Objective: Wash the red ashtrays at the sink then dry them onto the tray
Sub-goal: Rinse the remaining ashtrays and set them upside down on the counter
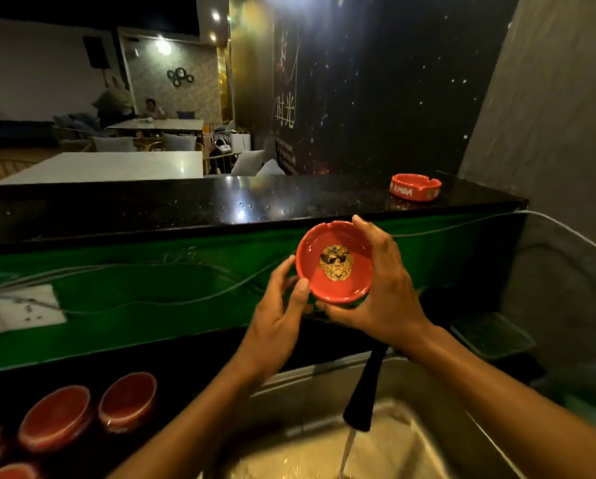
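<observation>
Below the grip, a steel sink basin (376,454) caught a thin stream of water running from a black tapered faucet (365,392). Down to the left of the hands, several round red ashtrays (56,418) lay upside down on a dark surface. Both hands held one glossy red round ashtray with a gold lion emblem (334,262) raised above the faucet, its bowl tilted toward the camera. The right hand (389,288) cupped its right rim and underside with curled fingers, while the left hand (279,305) touched the left rim, thumb against the edge. Behind the grip ran a green panel (134,299) strung with grey cables (117,271), a white socket plate (20,309) at its left. Above it, a wet black stone counter (220,202) carried another red ashtray with white lettering (415,186), up and right of the hands. Farther off, a dim room held white tables (110,165), cushioned chairs and a seated person (153,108), with a dark star-speckled wall (376,81) and a grey wall (548,133) to the right.
</observation>
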